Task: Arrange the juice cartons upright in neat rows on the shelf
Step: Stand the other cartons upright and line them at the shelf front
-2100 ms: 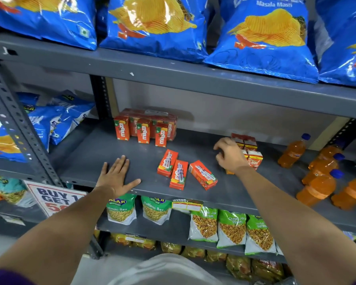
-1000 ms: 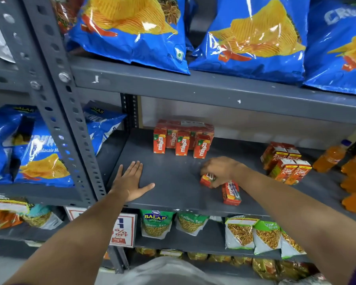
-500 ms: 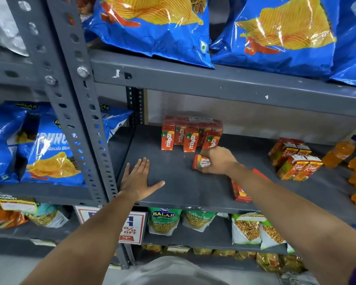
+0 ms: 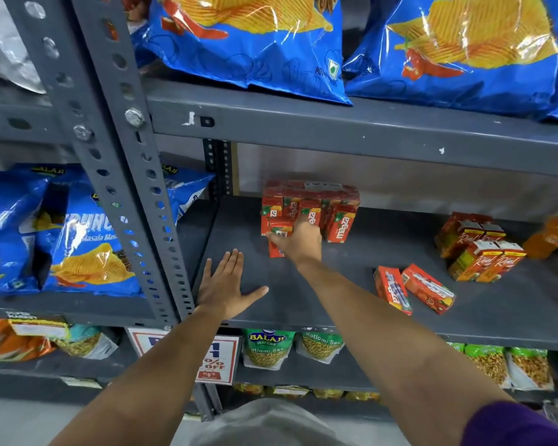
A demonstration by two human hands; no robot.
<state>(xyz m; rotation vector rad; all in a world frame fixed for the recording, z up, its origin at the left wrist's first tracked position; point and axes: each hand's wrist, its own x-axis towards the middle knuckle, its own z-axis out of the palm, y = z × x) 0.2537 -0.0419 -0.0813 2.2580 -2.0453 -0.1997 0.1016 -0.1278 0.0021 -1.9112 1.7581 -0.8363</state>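
The right hand grips 1 Maaza carton at 12 o'clock to extend the row; the left hand lies flat and open on the shelf, probably for support

Bare forearms, purple sleeve, right arm.

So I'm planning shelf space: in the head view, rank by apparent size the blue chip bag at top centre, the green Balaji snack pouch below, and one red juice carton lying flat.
1. Blue chip bag, nearer the camera, which inflates it.
2. Green Balaji snack pouch.
3. Flat red juice carton; close to the pouch, so that order is unsure.
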